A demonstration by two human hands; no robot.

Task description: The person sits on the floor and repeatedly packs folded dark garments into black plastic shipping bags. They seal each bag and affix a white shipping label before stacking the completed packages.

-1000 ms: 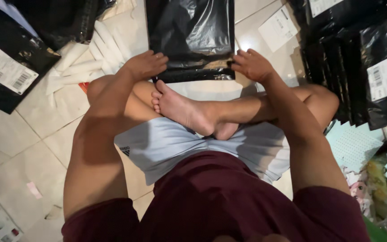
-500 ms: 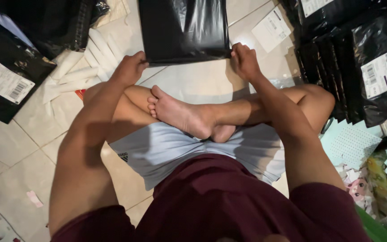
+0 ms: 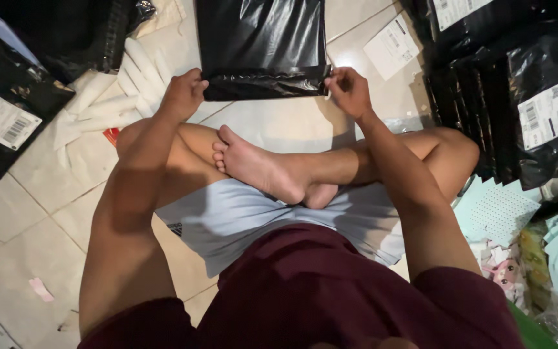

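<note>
A black plastic mailer bag (image 3: 263,39) lies on the tiled floor in front of my crossed legs. Its near edge is folded over into a flap (image 3: 266,84). My left hand (image 3: 182,94) pinches the left corner of that flap. My right hand (image 3: 349,90) pinches the right corner. Both hands hold the bag's near edge a little above the floor, just beyond my bare foot (image 3: 259,165).
A stack of packed black mailers with white labels (image 3: 518,97) stands at the right. More black bags (image 3: 14,77) lie at the left beside white rolled papers (image 3: 104,97). A loose white label (image 3: 392,46) lies on the tiles. Pale green sheets (image 3: 498,210) sit at lower right.
The bag's near edge was pressed flat half a second ago; now it is folded over again into a flap, and both hands have shifted slightly toward me along it.
</note>
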